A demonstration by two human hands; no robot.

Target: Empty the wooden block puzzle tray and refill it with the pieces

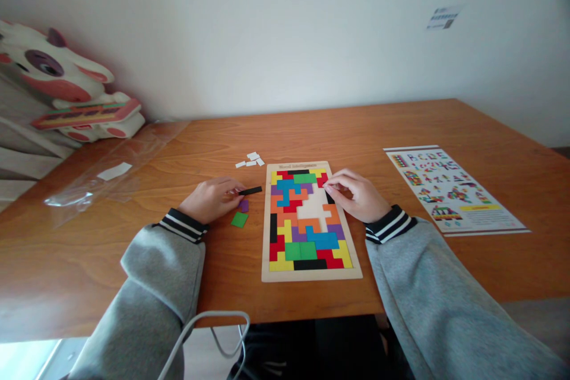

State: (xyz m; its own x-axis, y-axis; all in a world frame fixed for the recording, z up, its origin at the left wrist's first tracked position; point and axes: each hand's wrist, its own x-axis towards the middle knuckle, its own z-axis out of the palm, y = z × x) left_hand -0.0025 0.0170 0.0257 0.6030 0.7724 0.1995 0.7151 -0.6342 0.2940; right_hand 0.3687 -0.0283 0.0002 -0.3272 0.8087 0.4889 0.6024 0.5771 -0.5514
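A wooden puzzle board [312, 276] lies on the table before me, filled with colourful block pieces around a bare pale gap [312, 206]. My left hand [212, 197] is left of the board, its fingers closed on a black bar-shaped puzzle piece [252, 191]. Beside those fingers lie a purple piece [243, 206] and a green piece [239, 219]. My right hand [358, 195] reaches over the board's right edge, thumb and fingertips drawn together by a red piece [321, 179] and a partly hidden black piece [330, 198]. Whatever the right fingertips pinch cannot be made out.
Small white tiles [252, 157] lie behind the board on the left. A printed pattern sheet [458, 190] is on the right. At the left are a clear plastic bag [89, 184] and a cow-shaped toy keyboard [84, 89]. A white cable [209, 313] hangs near the front edge.
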